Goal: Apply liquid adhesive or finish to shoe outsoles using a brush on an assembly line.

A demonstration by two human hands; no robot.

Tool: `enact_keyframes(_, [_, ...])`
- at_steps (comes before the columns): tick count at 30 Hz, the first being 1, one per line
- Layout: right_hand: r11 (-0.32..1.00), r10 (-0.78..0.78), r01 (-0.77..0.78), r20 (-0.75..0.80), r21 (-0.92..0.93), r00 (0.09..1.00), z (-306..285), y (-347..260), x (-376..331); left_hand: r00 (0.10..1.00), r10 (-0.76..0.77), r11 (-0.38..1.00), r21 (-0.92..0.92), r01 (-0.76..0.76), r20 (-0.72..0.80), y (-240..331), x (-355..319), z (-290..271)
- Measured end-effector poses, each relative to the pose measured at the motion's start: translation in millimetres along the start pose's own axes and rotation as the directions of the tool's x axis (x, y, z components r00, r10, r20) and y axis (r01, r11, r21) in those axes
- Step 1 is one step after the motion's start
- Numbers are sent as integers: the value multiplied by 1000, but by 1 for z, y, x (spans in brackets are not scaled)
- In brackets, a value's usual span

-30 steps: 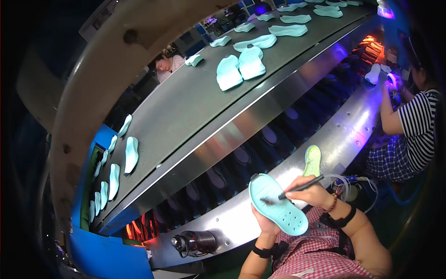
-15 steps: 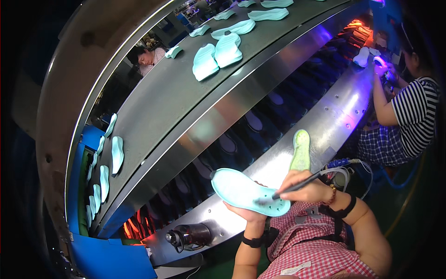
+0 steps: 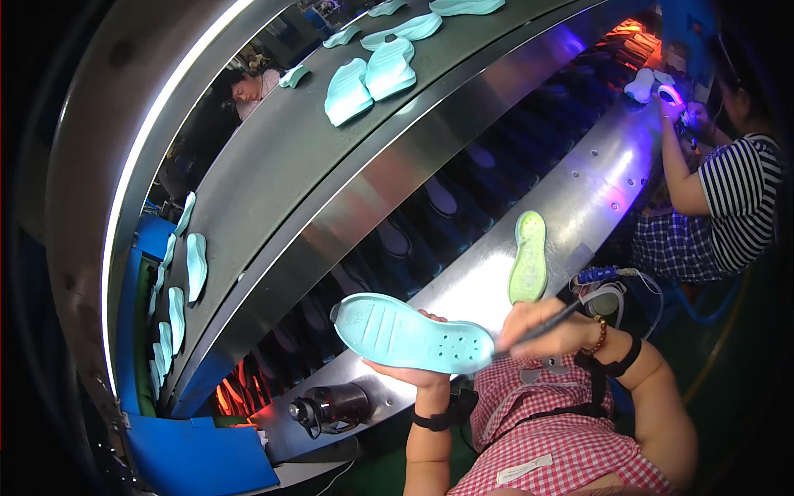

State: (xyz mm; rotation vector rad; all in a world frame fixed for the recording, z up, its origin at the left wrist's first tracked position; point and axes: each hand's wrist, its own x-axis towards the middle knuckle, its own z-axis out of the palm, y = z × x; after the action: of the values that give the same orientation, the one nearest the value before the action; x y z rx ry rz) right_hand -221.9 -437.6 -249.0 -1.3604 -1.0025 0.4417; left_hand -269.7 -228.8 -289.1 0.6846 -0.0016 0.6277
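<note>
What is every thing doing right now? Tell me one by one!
left hand: under the sole, holding it
light blue shoe sole: held flat, tread side up
right hand: gripping the tool
dark pen-like tool: tip at the sole's edge
green sole: lying on the metal ledge

One turquoise sole (image 3: 412,335) in hand, one green sole (image 3: 528,257) on the metal shelf (image 3: 579,194).

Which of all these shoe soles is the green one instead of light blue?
The yellow-green sole lying alone on the steel ledge, just beyond the right hand. The held sole and the belt soles are all pale blue.
</note>
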Motion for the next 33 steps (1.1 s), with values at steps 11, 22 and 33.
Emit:
enact_keyframes(11, [826,322,-234,-87,513,943,22,23,-8,966,-239,966,-122,226,-102,-3,-38,30])
enact_keyframes(22, [977,214,-203,205,-73,955,3,-8,1,679,-679,732,182,656,281,8,-21,-24])
enact_keyframes(33, [999,-21,32,616,-7,788,-23,-20,8,234,-967,255,474,843,104,33,-18,13])
